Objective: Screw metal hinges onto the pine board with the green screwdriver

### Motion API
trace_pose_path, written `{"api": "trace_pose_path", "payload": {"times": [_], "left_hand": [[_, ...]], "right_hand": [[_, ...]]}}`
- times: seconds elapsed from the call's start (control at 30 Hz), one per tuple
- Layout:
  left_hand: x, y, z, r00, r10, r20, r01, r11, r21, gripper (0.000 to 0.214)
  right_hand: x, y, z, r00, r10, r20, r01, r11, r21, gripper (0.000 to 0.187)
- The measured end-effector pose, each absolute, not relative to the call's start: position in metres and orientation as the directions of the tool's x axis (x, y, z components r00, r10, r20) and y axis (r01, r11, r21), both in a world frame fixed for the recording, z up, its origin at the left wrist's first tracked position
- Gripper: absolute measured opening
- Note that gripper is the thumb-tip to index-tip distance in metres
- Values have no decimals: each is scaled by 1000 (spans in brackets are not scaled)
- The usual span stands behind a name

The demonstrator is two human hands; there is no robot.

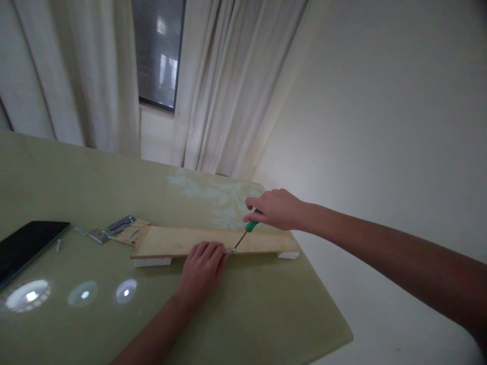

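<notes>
A pale wooden board (167,241) lies raised on white blocks (152,262) near the table's right end. My left hand (203,266) grips the board's near edge, fingers bent over its top, thumb beside a small metal piece (229,251). That piece is partly hidden by the thumb, so its kind does not show. My right hand (277,208) is closed around the green handle of a screwdriver (251,225). The screwdriver slants down to the left, its tip meeting the metal piece at the board's near edge.
Left of the board are metal brackets (120,224), a thin wooden piece (127,235) and a small screw or peg (58,246). A dark tablet (28,248) lies farther left on the glossy green table (266,314). Curtains (228,76) and a wall stand behind.
</notes>
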State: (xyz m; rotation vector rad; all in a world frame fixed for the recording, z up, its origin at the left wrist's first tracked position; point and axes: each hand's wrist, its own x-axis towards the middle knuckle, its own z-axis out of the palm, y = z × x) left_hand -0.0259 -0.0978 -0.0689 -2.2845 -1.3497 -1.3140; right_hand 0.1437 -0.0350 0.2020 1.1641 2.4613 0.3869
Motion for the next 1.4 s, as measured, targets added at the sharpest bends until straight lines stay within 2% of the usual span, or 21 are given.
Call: {"api": "trace_pose_path", "payload": {"times": [0.17, 0.23, 0.33, 0.4, 0.57, 0.63, 0.7, 0.77, 0.83, 0.93, 1.0, 1.07, 1.13, 1.2, 1.27, 1.33, 1.4], "left_hand": [[-25, -97, -66, 197, 611, 767, 784, -568, 251, 7], [-25, -97, -65, 194, 618, 762, 794, -555, 248, 8], [-24, -97, -65, 188, 630, 753, 804, -540, 251, 11], [-25, -96, -65, 198, 626, 754, 798, -550, 247, 12], [-28, -95, -69, 218, 603, 767, 770, -589, 244, 12], [-30, -94, -69, 218, 597, 772, 766, -595, 244, 12], [-31, -93, -69, 224, 598, 770, 765, -597, 242, 13], [-31, -93, -68, 227, 599, 768, 763, -599, 242, 15], [-32, -93, -68, 230, 600, 766, 764, -599, 241, 16], [-32, -93, -69, 234, 604, 762, 770, -593, 234, 18], [-32, -92, -70, 232, 603, 764, 775, -589, 230, 19], [-32, -92, -71, 229, 599, 767, 775, -589, 229, 20], [-33, -92, -71, 231, 599, 767, 772, -592, 231, 20], [-33, -92, -71, 235, 601, 764, 769, -596, 232, 19], [-33, -93, -70, 234, 605, 761, 768, -595, 236, 19], [-33, -94, -69, 233, 607, 760, 768, -594, 238, 19], [-33, -94, -68, 232, 608, 759, 768, -594, 241, 19]], "right_hand": [[138, -43, 215, -609, 720, -332, 671, 691, 268, 46], [137, -45, 214, -617, 718, -321, 657, 695, 292, 39], [138, -47, 208, -576, 781, -243, 673, 621, 401, 52], [142, -47, 206, -570, 793, -215, 685, 603, 409, 53], [151, -47, 208, -687, 700, -196, 652, 712, 260, 46], [150, -49, 205, -691, 707, -152, 647, 699, 305, 37], [149, -52, 200, -640, 760, -109, 673, 624, 398, 42], [150, -55, 198, -588, 802, -108, 697, 570, 435, 47], [154, -55, 199, -609, 779, -152, 699, 617, 362, 45], [161, -52, 202, -737, 648, -195, 622, 762, 181, 40], [163, -51, 200, -784, 595, -176, 574, 803, 158, 28], [161, -52, 196, -756, 635, -161, 601, 770, 215, 21], [159, -55, 193, -663, 731, -159, 671, 675, 306, 32], [158, -57, 193, -608, 777, -162, 708, 623, 332, 38], [158, -58, 197, -649, 739, -182, 697, 673, 246, 39], [159, -56, 201, -721, 667, -189, 658, 744, 116, 50], [158, -52, 202, -752, 631, -192, 636, 771, 42, 51]]}}
